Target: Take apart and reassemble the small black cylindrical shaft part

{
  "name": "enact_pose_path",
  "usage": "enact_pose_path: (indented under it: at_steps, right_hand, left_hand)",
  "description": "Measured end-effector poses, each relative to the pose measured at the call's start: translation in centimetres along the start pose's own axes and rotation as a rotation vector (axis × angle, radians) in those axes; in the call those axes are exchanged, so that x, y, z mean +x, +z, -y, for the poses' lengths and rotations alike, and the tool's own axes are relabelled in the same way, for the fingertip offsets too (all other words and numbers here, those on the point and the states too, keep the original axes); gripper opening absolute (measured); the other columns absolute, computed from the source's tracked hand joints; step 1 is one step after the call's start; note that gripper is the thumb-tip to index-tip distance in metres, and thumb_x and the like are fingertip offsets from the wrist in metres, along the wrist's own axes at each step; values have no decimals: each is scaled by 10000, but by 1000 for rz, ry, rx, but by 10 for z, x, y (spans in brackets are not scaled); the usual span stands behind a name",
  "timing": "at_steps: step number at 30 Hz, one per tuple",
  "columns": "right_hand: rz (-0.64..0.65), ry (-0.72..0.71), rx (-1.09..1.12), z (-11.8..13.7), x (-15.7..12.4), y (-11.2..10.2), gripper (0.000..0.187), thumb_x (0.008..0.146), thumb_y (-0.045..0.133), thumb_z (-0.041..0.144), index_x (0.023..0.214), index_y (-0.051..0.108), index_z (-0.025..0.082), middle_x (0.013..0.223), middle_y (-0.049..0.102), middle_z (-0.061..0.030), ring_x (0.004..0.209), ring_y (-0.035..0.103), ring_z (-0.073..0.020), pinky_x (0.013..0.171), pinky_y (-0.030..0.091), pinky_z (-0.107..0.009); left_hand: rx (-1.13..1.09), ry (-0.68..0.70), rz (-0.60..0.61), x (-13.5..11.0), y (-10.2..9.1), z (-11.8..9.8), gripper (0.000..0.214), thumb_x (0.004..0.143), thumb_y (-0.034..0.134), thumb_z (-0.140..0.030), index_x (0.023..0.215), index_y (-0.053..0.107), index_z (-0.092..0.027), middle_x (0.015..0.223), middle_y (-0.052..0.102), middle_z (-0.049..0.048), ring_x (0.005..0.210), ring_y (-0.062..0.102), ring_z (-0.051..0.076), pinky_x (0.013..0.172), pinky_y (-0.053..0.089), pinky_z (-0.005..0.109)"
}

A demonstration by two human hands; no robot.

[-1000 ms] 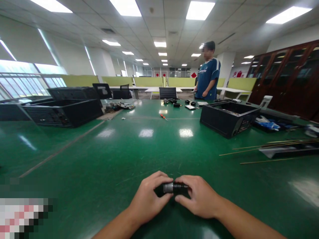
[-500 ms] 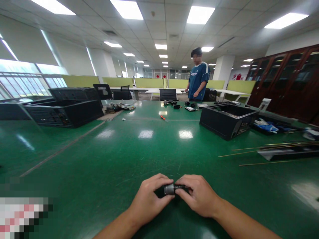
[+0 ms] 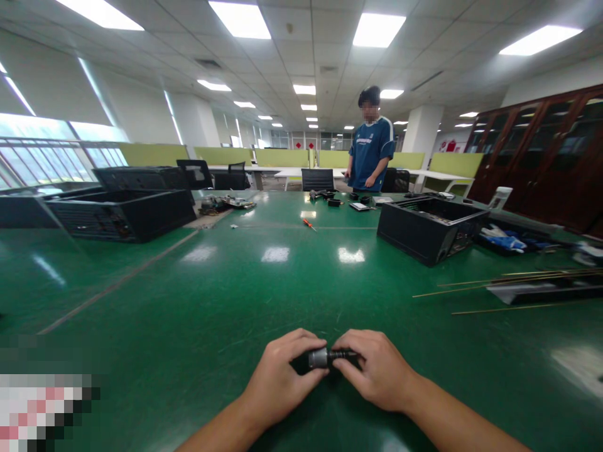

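Both hands close on a small cylindrical part (image 3: 325,358) just above the near edge of a green table (image 3: 188,301). The left hand (image 3: 277,383) pinches its silver end between thumb and fingertips, and the right hand (image 3: 377,373) grips the black end, so the two hands almost meet around it. The part lies level, pointing left to right. What it is cannot be told at this size.

The opposed grips suggest the two ends are being worked against each other, by twisting or by pressing together or apart. Any further turn would call for one hand to hold steady while the other rotates, keeping the piece in line.

A red-handled screwdriver (image 3: 308,223) lies well beyond the hands, towards the far middle of the table. An open black computer case (image 3: 431,229) sits at far right, with thin brass-coloured rods (image 3: 494,279) lying nearer on that side. More black cases (image 3: 122,210) are stacked at far left. At the far end of the table stands a person in a blue shirt (image 3: 370,157), well apart from the work.
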State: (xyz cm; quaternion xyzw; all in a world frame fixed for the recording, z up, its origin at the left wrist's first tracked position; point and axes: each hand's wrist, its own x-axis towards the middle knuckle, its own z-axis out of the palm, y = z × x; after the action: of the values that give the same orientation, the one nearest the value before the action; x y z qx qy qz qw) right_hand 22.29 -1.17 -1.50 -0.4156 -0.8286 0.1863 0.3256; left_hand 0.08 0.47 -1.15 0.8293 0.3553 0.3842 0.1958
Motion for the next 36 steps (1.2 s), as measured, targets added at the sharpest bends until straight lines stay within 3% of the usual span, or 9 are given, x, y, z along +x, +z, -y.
enact_pose_path:
  at_steps: [12, 36]
  right_hand:
    - [28, -22, -68, -3, -2, 0, 180, 971, 542, 306, 979, 703, 227, 915, 757, -30, 805, 685, -198, 751, 432, -319]
    - [-11, 2, -45, -3, -1, -4, 108, 900, 599, 259, 991, 645, 221, 900, 711, -27, 788, 649, -191, 743, 430, -307]
  left_hand:
    - [16, 14, -3, 2, -3, -6, 292, 702, 782, -137, 973, 754, -240, 900, 769, 34, 802, 733, 185, 758, 592, 294]
    - [50, 29, -33, 4, -6, -4, 281, 718, 780, -147, 982, 747, -235, 886, 765, 30, 791, 731, 178, 740, 583, 281]
